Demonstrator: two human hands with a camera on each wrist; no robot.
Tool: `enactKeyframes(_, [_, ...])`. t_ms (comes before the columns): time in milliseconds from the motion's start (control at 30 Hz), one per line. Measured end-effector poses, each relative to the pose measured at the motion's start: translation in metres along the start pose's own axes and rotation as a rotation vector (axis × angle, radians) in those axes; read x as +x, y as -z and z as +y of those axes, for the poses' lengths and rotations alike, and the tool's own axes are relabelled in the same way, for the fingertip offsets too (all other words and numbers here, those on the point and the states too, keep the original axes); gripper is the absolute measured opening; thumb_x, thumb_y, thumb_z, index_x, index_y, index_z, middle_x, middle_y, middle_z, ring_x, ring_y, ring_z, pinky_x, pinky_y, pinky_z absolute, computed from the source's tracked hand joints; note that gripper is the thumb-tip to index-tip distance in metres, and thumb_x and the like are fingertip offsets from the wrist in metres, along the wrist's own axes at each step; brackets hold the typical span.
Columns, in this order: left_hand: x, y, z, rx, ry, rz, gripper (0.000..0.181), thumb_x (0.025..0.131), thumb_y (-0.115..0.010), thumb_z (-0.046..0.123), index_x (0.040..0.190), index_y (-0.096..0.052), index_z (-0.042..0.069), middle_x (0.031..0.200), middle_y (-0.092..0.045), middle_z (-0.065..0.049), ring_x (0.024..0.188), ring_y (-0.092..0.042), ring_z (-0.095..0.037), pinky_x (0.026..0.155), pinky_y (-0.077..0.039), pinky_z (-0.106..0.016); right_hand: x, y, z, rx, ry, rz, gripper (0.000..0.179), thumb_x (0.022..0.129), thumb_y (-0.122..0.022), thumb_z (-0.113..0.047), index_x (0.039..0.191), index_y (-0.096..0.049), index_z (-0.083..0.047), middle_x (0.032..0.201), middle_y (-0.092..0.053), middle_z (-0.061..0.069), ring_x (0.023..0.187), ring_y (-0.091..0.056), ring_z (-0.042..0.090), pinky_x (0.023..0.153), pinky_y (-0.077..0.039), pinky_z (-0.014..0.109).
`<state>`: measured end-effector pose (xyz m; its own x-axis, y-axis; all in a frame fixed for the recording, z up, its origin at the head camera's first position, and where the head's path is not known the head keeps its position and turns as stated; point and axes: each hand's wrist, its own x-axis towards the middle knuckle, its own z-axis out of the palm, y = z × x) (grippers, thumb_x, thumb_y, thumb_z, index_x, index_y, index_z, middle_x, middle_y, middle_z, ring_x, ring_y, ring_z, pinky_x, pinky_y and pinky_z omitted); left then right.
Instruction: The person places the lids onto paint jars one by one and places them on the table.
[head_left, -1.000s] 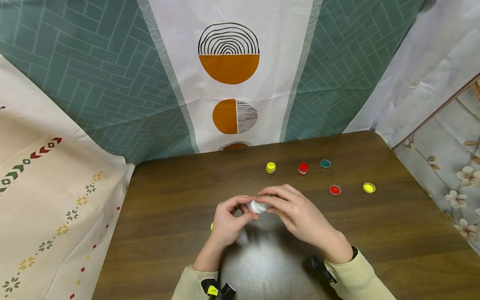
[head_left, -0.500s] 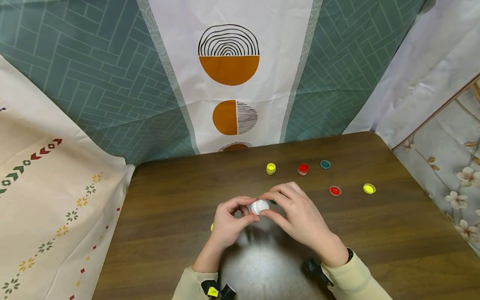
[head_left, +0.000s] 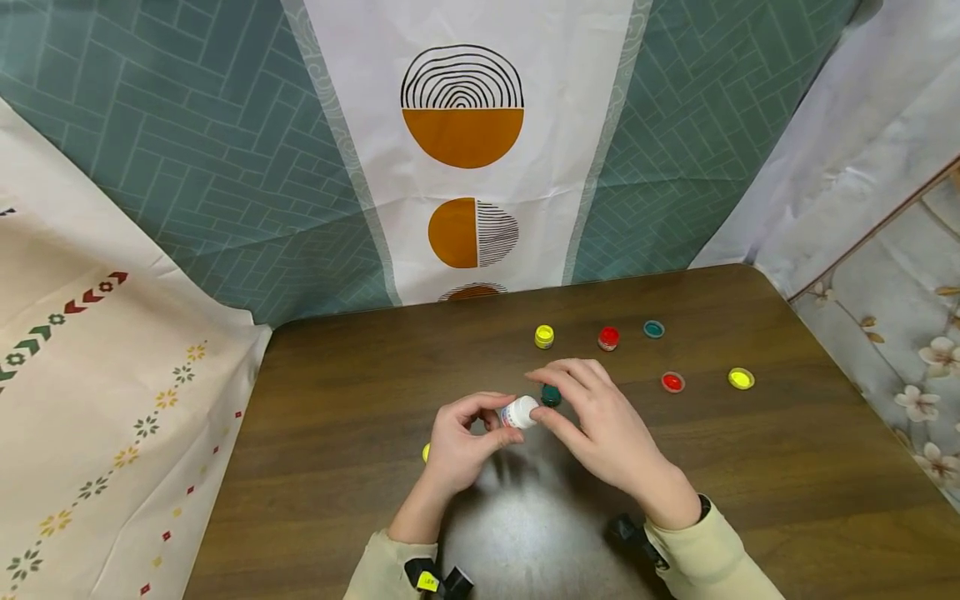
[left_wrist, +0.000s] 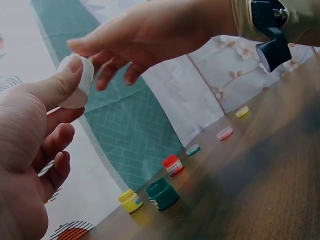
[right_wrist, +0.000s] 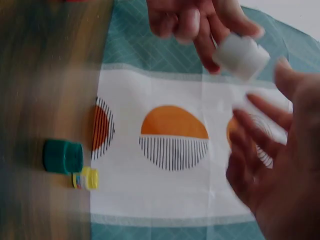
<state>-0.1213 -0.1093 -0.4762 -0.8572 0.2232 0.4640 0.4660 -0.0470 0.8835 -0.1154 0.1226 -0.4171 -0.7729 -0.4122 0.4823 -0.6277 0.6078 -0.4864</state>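
Observation:
My left hand (head_left: 459, 446) pinches a small white paint jar (head_left: 517, 412) between thumb and fingers, above the table. The jar lies tilted, its white lid end toward the right hand. My right hand (head_left: 603, 425) is beside it with fingers loosely extended, the thumb tip right at the lid in the head view. In the right wrist view a gap shows between the white jar (right_wrist: 243, 56) and the blurred right hand (right_wrist: 280, 155). Behind the right fingers stands a green paint jar (head_left: 551, 395), lidless in the left wrist view.
On the brown table (head_left: 337, 417), a yellow jar (head_left: 543, 337) and a red jar (head_left: 608, 338) stand farther back. To their right lie a teal lid (head_left: 654, 329), a red lid (head_left: 672, 382) and a yellow lid (head_left: 741, 379). Something yellow (head_left: 426, 452) peeks out behind the left hand.
The right fingers were over the white jar's lid and have opened away from it. More of the green jar now shows. The left hand keeps its grip in nearly the same place.

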Motion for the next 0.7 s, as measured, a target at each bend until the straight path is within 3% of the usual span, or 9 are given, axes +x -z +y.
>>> enactKeyframes(100, [0.000, -0.001, 0.000, -0.022, -0.008, -0.001, 0.047, 0.085, -0.091, 0.033, 0.114, -0.079, -0.002, 0.100, -0.077, -0.005, 0.073, -0.060, -0.011, 0.069, -0.052, -0.024, 0.000, 0.005, 0.005, 0.057, 0.114, -0.078, 0.044, 0.101, -0.076, -0.026, 0.143, -0.066, -0.022, 0.143, -0.061, -0.005, 0.130, -0.054, 0.020, 0.102, -0.050, 0.042])
enactKeyframes(267, [0.000, 0.000, -0.001, -0.042, -0.021, -0.010, 0.055, 0.085, -0.088, 0.041, 0.113, -0.077, -0.005, 0.098, -0.076, 0.003, 0.074, -0.061, -0.010, 0.071, -0.053, -0.024, 0.000, 0.004, 0.007, 0.068, 0.206, -0.086, 0.035, 0.104, -0.072, -0.029, 0.138, -0.070, -0.020, 0.137, -0.064, -0.005, 0.123, -0.057, 0.019, 0.098, -0.050, 0.037])
enactKeyframes(433, [0.000, 0.000, -0.002, -0.042, -0.037, -0.016, 0.051, 0.085, -0.089, 0.039, 0.113, -0.079, -0.002, 0.100, -0.077, -0.001, 0.073, -0.060, -0.010, 0.069, -0.053, -0.024, 0.001, 0.002, 0.006, 0.028, 0.189, -0.038, 0.037, 0.105, -0.064, -0.046, 0.128, -0.074, -0.019, 0.125, -0.068, -0.007, 0.116, -0.058, 0.017, 0.094, -0.052, 0.036])
enactKeyframes(567, [0.000, -0.001, -0.001, -0.029, -0.053, -0.012, 0.036, 0.081, -0.094, 0.013, 0.112, -0.080, -0.001, 0.100, -0.078, -0.010, 0.070, -0.059, -0.012, 0.066, -0.052, -0.024, 0.001, -0.001, 0.004, -0.006, 0.146, 0.007, 0.041, 0.100, -0.066, -0.056, 0.115, -0.075, -0.018, 0.111, -0.070, -0.009, 0.109, -0.059, 0.016, 0.091, -0.052, 0.036])
enactKeyframes(700, [0.001, -0.004, 0.001, -0.009, -0.043, -0.008, 0.040, 0.073, -0.093, -0.010, 0.109, -0.080, -0.001, 0.100, -0.078, -0.014, 0.069, -0.058, -0.013, 0.065, -0.051, -0.024, 0.001, -0.005, 0.001, -0.054, 0.092, 0.049, 0.040, 0.097, -0.074, -0.058, 0.097, -0.069, -0.019, 0.095, -0.066, -0.011, 0.099, -0.058, 0.015, 0.082, -0.051, 0.034])
